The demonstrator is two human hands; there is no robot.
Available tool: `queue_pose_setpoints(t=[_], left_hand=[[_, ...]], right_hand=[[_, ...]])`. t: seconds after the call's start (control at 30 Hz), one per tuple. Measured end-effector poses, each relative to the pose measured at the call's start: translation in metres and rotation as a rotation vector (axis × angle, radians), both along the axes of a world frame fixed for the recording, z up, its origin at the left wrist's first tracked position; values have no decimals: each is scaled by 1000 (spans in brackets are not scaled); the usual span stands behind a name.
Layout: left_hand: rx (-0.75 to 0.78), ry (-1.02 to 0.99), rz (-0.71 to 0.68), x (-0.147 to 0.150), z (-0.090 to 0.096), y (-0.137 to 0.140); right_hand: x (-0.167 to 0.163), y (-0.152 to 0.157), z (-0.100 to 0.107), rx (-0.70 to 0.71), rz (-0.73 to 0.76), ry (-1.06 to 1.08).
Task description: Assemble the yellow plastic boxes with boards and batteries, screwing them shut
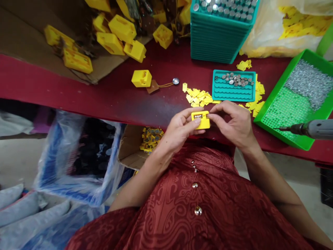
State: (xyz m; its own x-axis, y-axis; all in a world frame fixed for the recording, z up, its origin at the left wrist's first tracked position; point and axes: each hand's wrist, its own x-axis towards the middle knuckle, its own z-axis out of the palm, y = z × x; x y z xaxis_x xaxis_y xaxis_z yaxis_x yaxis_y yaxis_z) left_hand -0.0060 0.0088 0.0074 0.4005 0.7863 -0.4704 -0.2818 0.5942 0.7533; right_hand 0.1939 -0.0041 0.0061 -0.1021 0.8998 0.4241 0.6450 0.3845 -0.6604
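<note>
My left hand [179, 126] grips a small yellow plastic case [204, 123], with the thumb lying across its front. Shiny button cells [197, 116] sit in the case's open slot. At the case's right end, the thumb and forefinger of my right hand [232, 123] are pinched close together; whatever is between them is hidden. Just beyond my hands lies a pile of flat yellow covers [199, 97]. Beside it a shallow teal tray [234, 96] carries loose button cells. Farther left, another yellow case [142, 78] is wired to a round metal disc [176, 81].
A green basket [267, 119] of small screws stands at the right, with an electric screwdriver [321, 129] over its near edge. Stacked teal trays [213, 45] rise at the back. A cardboard box [85, 78] of yellow cases fills the back left. Lined bins stand below the table's left edge.
</note>
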Motion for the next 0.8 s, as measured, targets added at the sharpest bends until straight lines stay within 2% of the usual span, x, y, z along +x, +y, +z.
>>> queue_pose_setpoints(t=[0.13, 0.27, 0.43, 0.53, 0.6, 0.73, 0.8], left_hand=[[25, 53, 77, -12, -3, 4], [54, 77, 116, -22, -4, 6], [45, 71, 155, -27, -4, 7], [16, 58, 156, -25, -3, 8], [-6, 51, 160, -23, -2, 10], [-28, 63, 150, -15, 3, 12], [-23, 76, 138, -11, 5, 12]], right_hand=[[11, 20, -7, -14, -36, -181], [4, 37, -22, -77, -111, -411], [-6, 23, -30, -38, -88, -474], [-1, 11, -24, -21, -35, -372], [5, 8, -18, -68, -25, -229], [11, 14, -6, -348, -83, 244], [14, 19, -2, -493, -103, 413]])
